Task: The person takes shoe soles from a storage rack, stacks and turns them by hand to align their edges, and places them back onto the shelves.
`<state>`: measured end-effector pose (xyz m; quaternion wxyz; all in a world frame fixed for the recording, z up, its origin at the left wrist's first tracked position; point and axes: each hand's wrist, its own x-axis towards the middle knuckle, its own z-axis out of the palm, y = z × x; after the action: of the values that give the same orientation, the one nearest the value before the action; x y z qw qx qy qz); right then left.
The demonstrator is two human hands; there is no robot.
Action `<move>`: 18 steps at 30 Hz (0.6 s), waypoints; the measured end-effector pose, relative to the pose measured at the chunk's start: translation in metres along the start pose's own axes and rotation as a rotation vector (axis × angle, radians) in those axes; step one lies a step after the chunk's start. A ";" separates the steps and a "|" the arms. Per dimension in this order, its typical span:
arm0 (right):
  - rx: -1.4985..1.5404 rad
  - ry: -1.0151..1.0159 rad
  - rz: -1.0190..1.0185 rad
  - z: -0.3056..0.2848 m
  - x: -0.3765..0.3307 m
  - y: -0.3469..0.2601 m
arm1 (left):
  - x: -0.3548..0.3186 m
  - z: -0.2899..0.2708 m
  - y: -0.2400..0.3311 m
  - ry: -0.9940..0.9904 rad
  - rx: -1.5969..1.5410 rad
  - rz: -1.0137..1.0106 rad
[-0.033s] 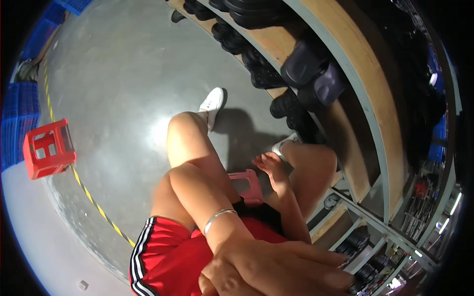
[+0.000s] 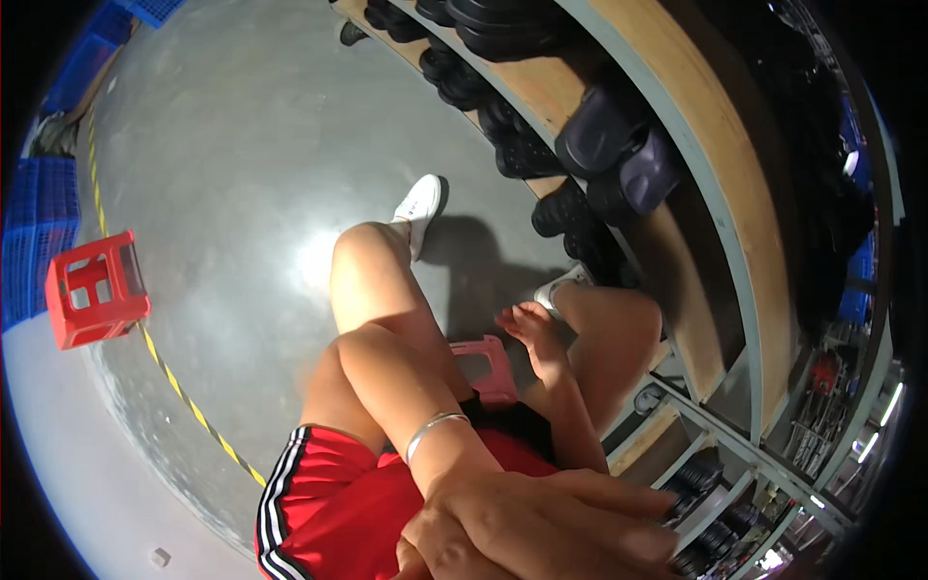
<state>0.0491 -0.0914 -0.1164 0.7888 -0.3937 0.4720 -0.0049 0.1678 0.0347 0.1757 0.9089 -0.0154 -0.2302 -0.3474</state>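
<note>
Left hand (image 2: 541, 532) is raised close under the camera, fingers spread flat and holding nothing; a silver bracelet (image 2: 433, 431) circles its wrist. Right hand (image 2: 530, 329) hangs loosely open between the knees, empty, just above the pink stool (image 2: 491, 372) the person sits on. Nothing is gripped by either hand.

Surface: smooth grey concrete floor (image 2: 242, 193) with a glare patch left of the stool. A yellow-and-black striped line (image 2: 184, 396) runs across the floor well left of the stool. A red plastic stool (image 2: 95, 288) stands farther left, beside that line. Blue crates (image 2: 39, 242) sit beyond it at the edge.

Right of the pink stool: wooden shelving (image 2: 735, 242) with grey-green metal frame, loaded with rows of dark sandals (image 2: 619, 155). No labels legible.
</note>
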 end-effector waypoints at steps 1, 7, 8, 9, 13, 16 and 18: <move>-0.006 0.046 0.023 0.010 -0.001 -0.005 | -0.002 0.005 -0.012 0.271 0.256 0.448; -0.138 -0.076 -0.057 0.052 0.012 -0.023 | 0.000 -0.008 0.006 0.298 0.283 0.555; -0.141 -0.064 -0.064 0.054 0.015 -0.024 | 0.000 -0.007 0.013 0.296 0.269 0.552; -0.151 -0.091 -0.077 0.056 0.017 -0.027 | 0.000 -0.003 0.026 0.330 0.286 0.450; -0.193 -0.137 -0.083 0.070 0.023 -0.033 | 0.003 -0.008 0.021 0.374 0.208 0.592; -0.200 -0.158 -0.066 0.076 0.024 -0.029 | -0.001 -0.007 0.030 0.418 0.222 0.546; -0.196 -0.162 -0.067 0.077 0.022 -0.026 | -0.007 -0.007 0.040 0.440 0.219 0.509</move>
<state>0.1287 -0.0702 -0.0981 0.7815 -0.4835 0.3915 0.0467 0.1920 0.0683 0.1716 0.9905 0.1003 -0.0535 -0.0780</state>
